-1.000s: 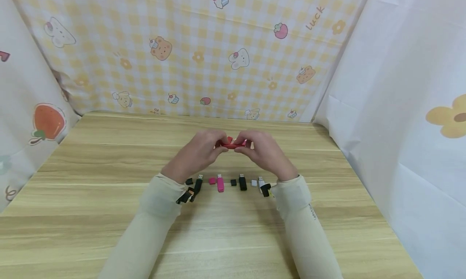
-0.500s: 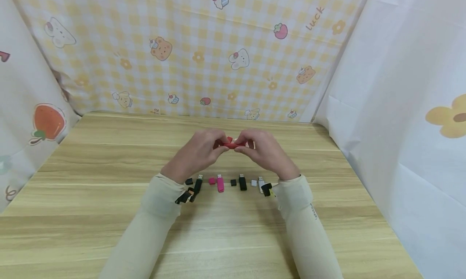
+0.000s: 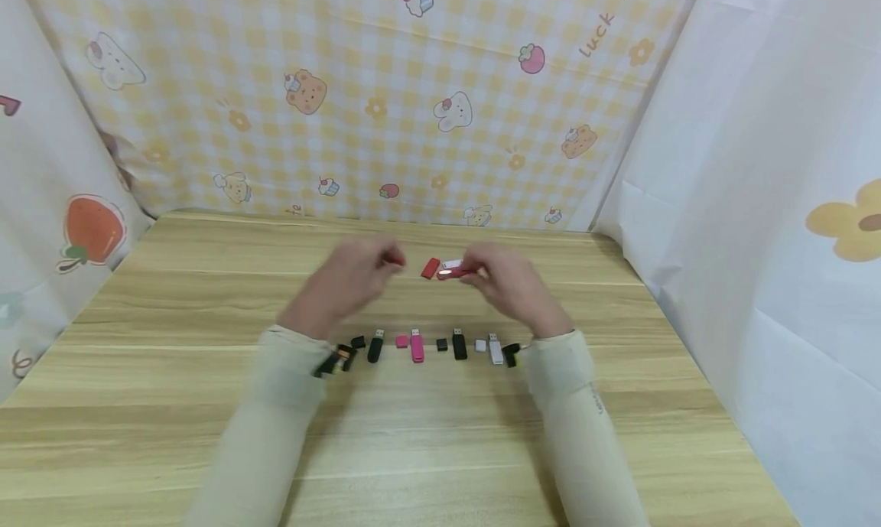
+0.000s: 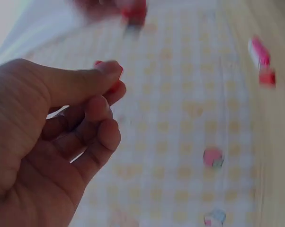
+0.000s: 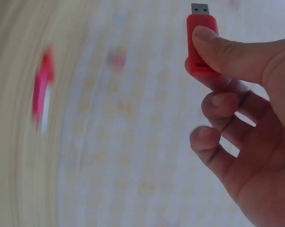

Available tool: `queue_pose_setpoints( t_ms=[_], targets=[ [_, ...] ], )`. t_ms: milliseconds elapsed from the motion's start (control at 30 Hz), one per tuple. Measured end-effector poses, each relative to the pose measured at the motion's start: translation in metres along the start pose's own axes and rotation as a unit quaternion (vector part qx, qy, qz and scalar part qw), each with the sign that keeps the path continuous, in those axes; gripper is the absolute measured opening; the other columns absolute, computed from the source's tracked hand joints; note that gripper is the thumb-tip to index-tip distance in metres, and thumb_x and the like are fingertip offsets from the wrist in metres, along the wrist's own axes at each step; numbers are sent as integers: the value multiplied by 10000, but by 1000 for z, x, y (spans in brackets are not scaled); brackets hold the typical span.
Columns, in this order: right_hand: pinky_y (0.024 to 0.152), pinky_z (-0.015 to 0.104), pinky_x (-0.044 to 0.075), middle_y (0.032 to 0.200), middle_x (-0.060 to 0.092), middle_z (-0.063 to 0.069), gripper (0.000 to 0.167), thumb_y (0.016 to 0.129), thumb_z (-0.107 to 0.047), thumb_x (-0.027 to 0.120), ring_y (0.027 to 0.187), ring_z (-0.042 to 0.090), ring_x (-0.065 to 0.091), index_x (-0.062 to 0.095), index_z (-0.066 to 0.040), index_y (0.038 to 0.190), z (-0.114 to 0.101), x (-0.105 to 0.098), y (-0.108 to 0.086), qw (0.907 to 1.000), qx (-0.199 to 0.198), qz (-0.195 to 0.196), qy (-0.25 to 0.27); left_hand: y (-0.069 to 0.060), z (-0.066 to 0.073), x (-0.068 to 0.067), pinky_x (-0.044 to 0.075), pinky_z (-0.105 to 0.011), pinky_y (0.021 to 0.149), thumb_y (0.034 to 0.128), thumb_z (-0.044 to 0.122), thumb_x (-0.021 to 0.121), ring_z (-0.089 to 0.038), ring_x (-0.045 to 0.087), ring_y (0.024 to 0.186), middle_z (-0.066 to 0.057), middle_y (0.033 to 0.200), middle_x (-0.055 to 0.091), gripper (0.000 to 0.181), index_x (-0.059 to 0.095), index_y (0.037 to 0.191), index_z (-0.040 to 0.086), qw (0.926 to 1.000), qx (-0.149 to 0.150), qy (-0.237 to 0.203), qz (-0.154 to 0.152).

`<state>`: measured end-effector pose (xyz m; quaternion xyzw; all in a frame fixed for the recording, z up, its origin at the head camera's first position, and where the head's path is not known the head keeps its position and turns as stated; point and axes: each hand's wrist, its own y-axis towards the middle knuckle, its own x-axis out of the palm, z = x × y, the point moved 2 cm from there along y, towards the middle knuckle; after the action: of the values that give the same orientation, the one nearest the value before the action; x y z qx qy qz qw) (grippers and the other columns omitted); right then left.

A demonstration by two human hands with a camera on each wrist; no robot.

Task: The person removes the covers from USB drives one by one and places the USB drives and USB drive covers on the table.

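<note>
My left hand [image 3: 347, 278] pinches a small red cap [image 4: 117, 86] between thumb and index finger; much of the cap is hidden by the fingertips. My right hand [image 3: 509, 282] grips a red USB flash drive [image 5: 195, 56], thumb on its face, with the bare metal plug [image 5: 200, 8] sticking out. The two hands are apart above the table. Below them on the wood lie a red flash drive [image 3: 430, 268] and a white one [image 3: 452, 265]. A pink flash drive [image 5: 40, 94] lies beside these in the right wrist view, blurred.
Nearer the body runs a row of uncapped flash drives with loose caps: black drive [image 3: 375, 346], pink drive [image 3: 417, 346], another black drive [image 3: 459, 344], white drive [image 3: 495, 349]. A patterned cloth [image 3: 372, 129] hangs behind the wooden table [image 3: 172, 359].
Both hands held the red flash drive together; now they have parted. The left hand moved left with the cap, and the plug shows on the drive in the right hand.
</note>
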<state>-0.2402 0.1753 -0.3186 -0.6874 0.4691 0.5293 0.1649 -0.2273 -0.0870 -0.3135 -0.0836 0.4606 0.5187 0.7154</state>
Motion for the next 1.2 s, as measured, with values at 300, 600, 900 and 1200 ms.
queue_pose_setpoints(
  t_ms=[300,600,900,1200],
  targets=[
    [711,351,445,959,765,91,47,988,-100,792,802,239,579,799,-71,1024,28,-33,-17,9964,756,383,42,-30,-24,-63,430,-151,655,967,49,808,-240,641,745,-146,871,764,50,787,960,5,9859,-238,454,1594],
    [705,345,531,1009,803,79,83,983,-100,800,861,240,704,807,-86,1065,24,-27,-15,9947,969,328,111,-15,-13,-38,561,-384,757,987,-15,751,-260,672,842,-136,953,754,43,765,1024,0,9930,-196,420,1090],
    [796,412,610,1017,790,88,93,998,-76,775,908,255,738,787,-79,1091,30,-26,-15,9922,1200,124,298,-7,-6,-20,621,-411,776,986,-58,722,-274,712,865,-162,969,747,55,753,1017,-24,9964,142,300,784],
    [814,419,613,1080,798,111,68,1013,-90,758,928,244,761,764,-76,1080,39,-23,-16,9872,1546,-54,397,-4,-2,-6,625,-381,767,963,-66,749,-261,699,870,-140,963,748,71,754,1015,-18,9958,417,383,714]
  ],
)
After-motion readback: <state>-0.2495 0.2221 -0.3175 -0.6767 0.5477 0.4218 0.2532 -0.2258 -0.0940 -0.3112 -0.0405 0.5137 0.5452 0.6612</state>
